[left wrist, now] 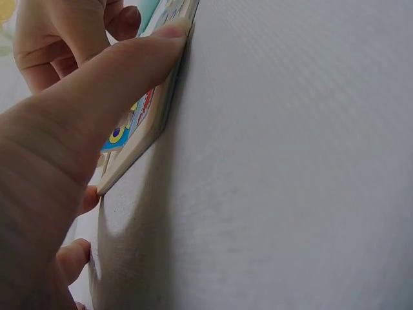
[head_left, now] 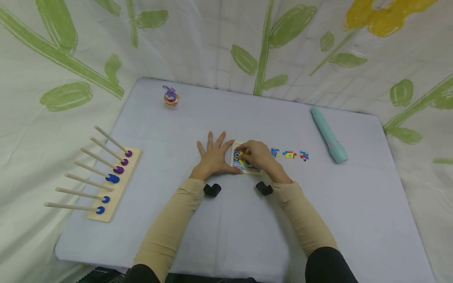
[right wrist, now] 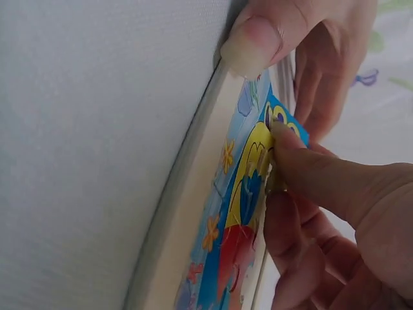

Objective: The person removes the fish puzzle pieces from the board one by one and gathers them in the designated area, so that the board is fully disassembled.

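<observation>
A small puzzle board (head_left: 253,172) with a pale wooden frame and a bright picture of a yellow, blue and red fish lies on the table. My left hand (head_left: 214,159) is spread at its left side, with the thumb along the near edge and the index fingertip at the far left corner. Over the board, my right hand (head_left: 260,155) pinches a blue puzzle piece (right wrist: 298,129) with yellow-ringed eyes between thumb and fingers. That piece sits tilted at the left part of the picture, partly covered by the thumb.
Three loose puzzle pieces (head_left: 289,154) lie in a row right of the board. At the left stands a wooden peg rack (head_left: 120,188) with purple and blue beads. A purple toy (head_left: 171,95) stands far left, and a teal case (head_left: 329,135) lies at the right.
</observation>
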The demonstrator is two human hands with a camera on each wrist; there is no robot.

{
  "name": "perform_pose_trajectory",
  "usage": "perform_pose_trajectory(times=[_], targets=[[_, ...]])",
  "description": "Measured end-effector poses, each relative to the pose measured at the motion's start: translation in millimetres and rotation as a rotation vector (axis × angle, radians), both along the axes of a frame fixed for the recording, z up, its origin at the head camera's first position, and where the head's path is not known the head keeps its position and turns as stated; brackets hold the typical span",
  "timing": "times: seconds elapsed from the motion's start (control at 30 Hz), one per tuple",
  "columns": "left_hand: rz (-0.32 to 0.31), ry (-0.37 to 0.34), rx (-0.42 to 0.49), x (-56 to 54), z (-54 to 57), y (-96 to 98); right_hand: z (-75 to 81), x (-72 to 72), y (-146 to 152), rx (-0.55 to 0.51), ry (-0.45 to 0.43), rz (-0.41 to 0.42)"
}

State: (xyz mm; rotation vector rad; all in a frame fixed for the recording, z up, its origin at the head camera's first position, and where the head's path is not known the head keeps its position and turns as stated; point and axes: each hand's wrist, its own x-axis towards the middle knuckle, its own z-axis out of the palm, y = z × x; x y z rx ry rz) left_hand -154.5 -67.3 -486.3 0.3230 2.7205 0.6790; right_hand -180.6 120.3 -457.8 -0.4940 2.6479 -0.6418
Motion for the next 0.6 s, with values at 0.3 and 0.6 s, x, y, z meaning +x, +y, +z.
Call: perform_pose_trajectory(times=[0.3,0.6], targets=[[0.004,-0.003,0.013,0.3,-0.6,-0.1,-3.9,14.3,4,-0.034,0.143,0.04],[0.003,-0.011,0.018,0.4,0.3,-0.7,-8.2,21.6,3,-0.041,0.256,0.156]])
